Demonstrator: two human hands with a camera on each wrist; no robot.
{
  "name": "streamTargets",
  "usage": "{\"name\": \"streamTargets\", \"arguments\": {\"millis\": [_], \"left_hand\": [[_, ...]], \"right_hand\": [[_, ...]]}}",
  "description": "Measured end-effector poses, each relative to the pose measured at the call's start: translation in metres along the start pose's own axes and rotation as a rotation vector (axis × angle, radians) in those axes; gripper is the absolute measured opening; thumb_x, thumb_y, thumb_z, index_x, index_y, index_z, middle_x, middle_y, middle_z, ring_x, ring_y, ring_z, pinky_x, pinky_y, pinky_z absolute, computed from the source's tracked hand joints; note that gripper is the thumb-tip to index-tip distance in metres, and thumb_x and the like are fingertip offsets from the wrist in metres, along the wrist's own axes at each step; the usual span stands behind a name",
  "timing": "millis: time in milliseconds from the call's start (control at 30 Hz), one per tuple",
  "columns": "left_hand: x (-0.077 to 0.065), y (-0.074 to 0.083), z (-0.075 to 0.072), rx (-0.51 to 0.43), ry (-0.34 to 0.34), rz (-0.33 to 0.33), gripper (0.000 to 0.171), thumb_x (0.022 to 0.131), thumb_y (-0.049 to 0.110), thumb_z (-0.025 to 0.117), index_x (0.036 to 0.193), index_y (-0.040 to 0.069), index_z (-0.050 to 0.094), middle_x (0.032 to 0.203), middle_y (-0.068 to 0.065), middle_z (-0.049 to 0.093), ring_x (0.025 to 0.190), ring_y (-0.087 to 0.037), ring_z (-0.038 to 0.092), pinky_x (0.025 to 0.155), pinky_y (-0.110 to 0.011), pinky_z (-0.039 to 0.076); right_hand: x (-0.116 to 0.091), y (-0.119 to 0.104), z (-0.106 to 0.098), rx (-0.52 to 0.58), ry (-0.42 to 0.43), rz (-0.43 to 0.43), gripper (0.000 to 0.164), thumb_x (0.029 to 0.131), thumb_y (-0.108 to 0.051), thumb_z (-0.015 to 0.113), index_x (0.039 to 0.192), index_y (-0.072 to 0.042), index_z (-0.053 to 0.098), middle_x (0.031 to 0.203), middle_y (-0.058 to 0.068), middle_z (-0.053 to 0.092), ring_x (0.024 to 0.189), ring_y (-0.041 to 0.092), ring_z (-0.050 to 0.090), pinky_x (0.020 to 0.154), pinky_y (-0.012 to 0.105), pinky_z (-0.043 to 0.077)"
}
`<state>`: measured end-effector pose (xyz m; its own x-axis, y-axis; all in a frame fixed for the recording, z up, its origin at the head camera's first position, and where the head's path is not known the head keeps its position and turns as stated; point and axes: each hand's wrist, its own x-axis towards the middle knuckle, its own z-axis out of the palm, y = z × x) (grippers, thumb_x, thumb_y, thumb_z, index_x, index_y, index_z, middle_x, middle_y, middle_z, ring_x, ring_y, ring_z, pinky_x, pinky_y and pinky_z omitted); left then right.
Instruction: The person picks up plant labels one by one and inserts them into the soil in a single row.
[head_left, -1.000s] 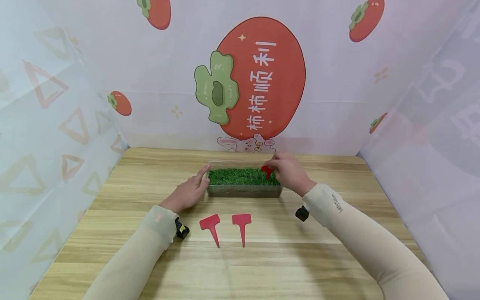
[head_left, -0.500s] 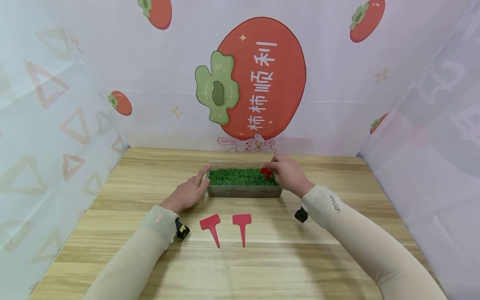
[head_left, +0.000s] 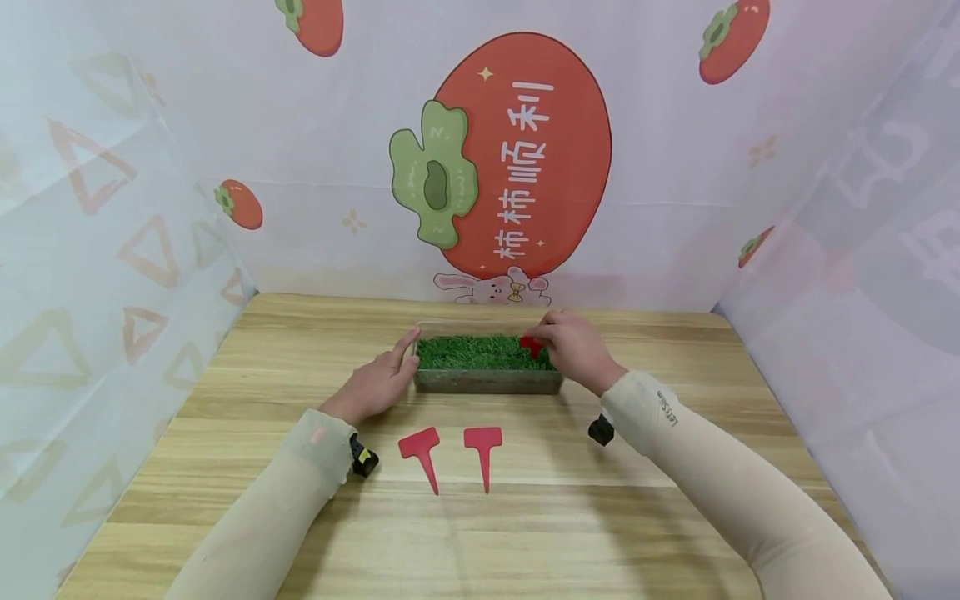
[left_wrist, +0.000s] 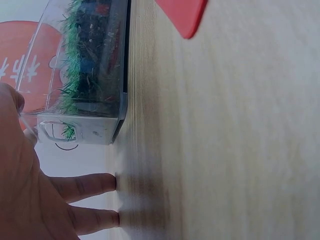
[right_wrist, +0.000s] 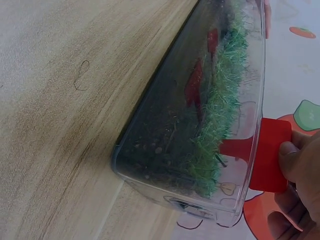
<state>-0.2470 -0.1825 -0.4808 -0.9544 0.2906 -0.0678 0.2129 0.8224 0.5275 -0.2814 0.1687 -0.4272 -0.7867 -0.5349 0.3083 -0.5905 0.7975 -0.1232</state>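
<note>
A clear plastic box holding green artificial grass stands toward the table's back. My right hand pinches the head of a red T-shaped plant label at the box's right end. Its stem points down into the grass, and the tip is hidden there. My left hand rests against the box's left end, fingers mostly straight; in the left wrist view, two fingers reach down to the tabletop. Two more red plant labels, one tilted and one straighter, lie in front of the box.
The wooden table carries everything. A printed cloth backdrop rises behind it, with more cloth at both sides. Red patches show in the box's front wall in the right wrist view, perhaps reflections.
My right hand has shifted slightly down and left with the plant label, which sits a little lower at the grass. The left hand and the two lying labels have stayed put.
</note>
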Motion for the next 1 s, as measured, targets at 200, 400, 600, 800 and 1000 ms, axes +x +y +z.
{"name": "streamTargets", "arguments": {"millis": [200,400,600,800,1000], "left_hand": [[0.0014,-0.0001,-0.0001,0.001,-0.003,-0.002,0.059,0.108,0.052,0.023,0.161,0.041,-0.002,0.16,-0.018,0.033,0.143,-0.048,0.035,0.107,-0.077,0.025],[0.0027,-0.0005,0.0004,-0.003,-0.001,0.002,0.059,0.108,0.051,0.024,0.161,0.041,-0.002,0.161,-0.019,0.032,0.145,-0.048,0.032,0.108,-0.076,0.023],[0.0025,0.0004,0.0001,-0.003,-0.001,0.007,0.06,0.108,0.051,0.024,0.161,0.039,-0.001,0.161,-0.018,0.032,0.145,-0.048,0.031,0.108,-0.076,0.023],[0.0032,-0.0014,0.0023,-0.002,0.005,0.01,0.06,0.108,0.051,0.023,0.162,0.039,0.0,0.16,-0.02,0.033,0.144,-0.048,0.033,0.108,-0.075,0.026],[0.0032,-0.0015,0.0024,-0.001,0.009,0.009,0.06,0.108,0.052,0.023,0.162,0.037,0.001,0.16,-0.02,0.033,0.144,-0.048,0.033,0.108,-0.075,0.025]], "right_hand": [[0.0007,0.002,0.0002,-0.006,-0.008,-0.004,0.029,0.092,-0.001,0.065,0.112,-0.016,0.079,0.097,0.004,0.069,0.089,0.023,0.062,0.079,0.038,0.057],[0.0013,0.0027,-0.0016,0.004,0.001,0.005,0.026,0.092,-0.003,0.068,0.112,-0.014,0.079,0.096,0.005,0.067,0.088,0.022,0.061,0.079,0.037,0.057],[0.0013,0.0044,-0.0027,0.025,0.016,-0.004,0.024,0.092,-0.007,0.071,0.114,-0.013,0.077,0.098,0.004,0.068,0.09,0.022,0.061,0.083,0.038,0.057],[0.0006,0.0069,-0.0036,0.036,0.03,-0.015,0.024,0.092,-0.01,0.072,0.116,-0.012,0.076,0.099,0.004,0.068,0.091,0.022,0.061,0.085,0.04,0.056],[-0.0016,0.0056,-0.0087,0.049,0.061,-0.026,0.021,0.094,-0.011,0.071,0.114,-0.011,0.076,0.101,0.005,0.068,0.092,0.023,0.061,0.085,0.039,0.055]]}}
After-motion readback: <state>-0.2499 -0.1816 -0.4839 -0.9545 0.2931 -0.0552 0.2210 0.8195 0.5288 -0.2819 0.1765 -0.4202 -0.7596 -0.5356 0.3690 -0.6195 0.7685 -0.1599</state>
